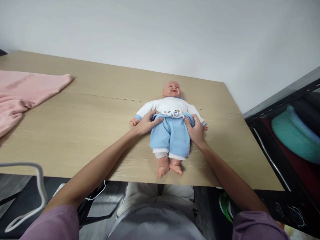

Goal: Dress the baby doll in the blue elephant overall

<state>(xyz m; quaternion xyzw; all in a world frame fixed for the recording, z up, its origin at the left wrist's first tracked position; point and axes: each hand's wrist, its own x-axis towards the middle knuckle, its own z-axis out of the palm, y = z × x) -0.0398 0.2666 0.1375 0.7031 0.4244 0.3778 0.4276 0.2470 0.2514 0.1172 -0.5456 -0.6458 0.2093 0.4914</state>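
Observation:
A baby doll (171, 89) lies on its back on the wooden table (82, 130), head away from me and bare feet near the front edge. It wears a white top (167, 106) and light blue trousers (171, 135). My left hand (146, 122) grips the trousers' waistband at the doll's left-hand side in view. My right hand (195, 129) grips the waistband on the other side. Both hands have their fingers curled into the blue cloth at the doll's waist.
A pink garment (22, 93) lies on the table's far left. A white clothes hanger (37, 190) hangs below the front left edge. A dark shelf rack (287, 133) with a teal item (292, 133) stands to the right. A white wall is behind.

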